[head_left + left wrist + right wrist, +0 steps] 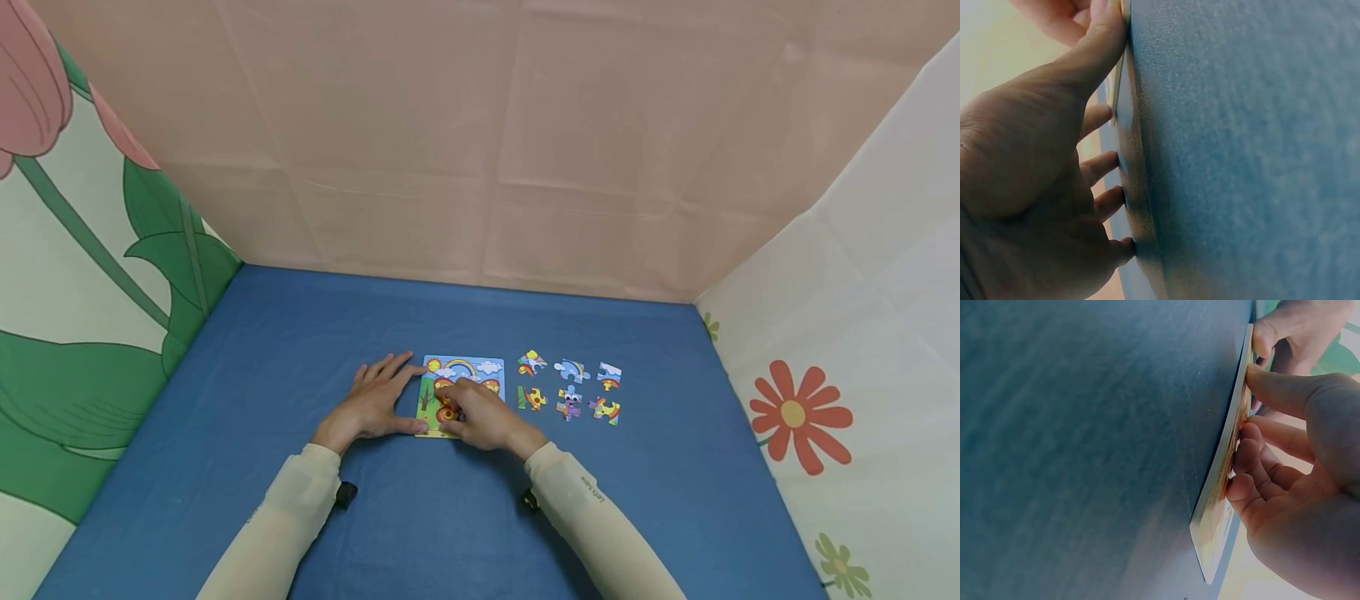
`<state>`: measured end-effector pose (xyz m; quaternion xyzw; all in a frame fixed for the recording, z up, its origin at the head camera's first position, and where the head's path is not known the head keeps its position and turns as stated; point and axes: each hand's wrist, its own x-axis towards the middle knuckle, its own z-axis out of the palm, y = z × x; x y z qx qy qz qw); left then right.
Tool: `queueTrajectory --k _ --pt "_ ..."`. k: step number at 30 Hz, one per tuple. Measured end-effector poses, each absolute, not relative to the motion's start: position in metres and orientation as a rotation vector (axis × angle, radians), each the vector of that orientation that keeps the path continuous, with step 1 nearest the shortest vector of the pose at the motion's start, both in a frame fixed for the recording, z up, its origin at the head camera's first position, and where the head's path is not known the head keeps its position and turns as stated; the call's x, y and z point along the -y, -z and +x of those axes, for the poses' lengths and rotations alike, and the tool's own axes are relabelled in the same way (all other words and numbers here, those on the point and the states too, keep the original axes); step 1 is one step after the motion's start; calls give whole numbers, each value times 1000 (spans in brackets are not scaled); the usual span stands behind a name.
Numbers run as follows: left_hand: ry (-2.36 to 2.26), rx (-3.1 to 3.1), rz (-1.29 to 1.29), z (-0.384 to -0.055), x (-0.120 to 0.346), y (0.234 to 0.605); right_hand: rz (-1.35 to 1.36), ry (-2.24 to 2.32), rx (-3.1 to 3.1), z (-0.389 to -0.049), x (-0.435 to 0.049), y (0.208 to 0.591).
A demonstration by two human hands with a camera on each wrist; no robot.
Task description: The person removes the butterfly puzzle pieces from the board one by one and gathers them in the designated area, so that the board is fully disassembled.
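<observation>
A small picture puzzle board (491, 366) with a sun, a rainbow, a tree and an orange butterfly lies flat on the blue cloth. My left hand (375, 404) is spread at its left side, thumb on the lower left corner and index finger by the upper left edge. Over the middle of the board, my right hand (483, 417) touches the picture with thumb and index fingertips set apart; its other fingers (1246, 455) bend inward. No loose piece shows between them, and the hand hides part of the butterfly. In the left wrist view, the left fingertips (1107, 165) rest on the cloth.
Right of the board, several loose jigsaw pieces lie in two rows, among them a rainbow piece (609, 376), a purple piece (568, 403) and a yellow and green piece (604, 410). Fabric walls (480, 167) bound the blue table (420, 517) at the back and both sides.
</observation>
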<state>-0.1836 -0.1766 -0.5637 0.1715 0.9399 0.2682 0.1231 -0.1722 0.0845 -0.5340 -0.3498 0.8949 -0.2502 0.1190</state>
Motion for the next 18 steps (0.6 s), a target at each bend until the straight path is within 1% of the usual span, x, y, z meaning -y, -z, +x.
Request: queueTrajectory --k 18 --pt "-793 -2677 535 -186 181 564 -1016 727 -2614 -173 -85 536"
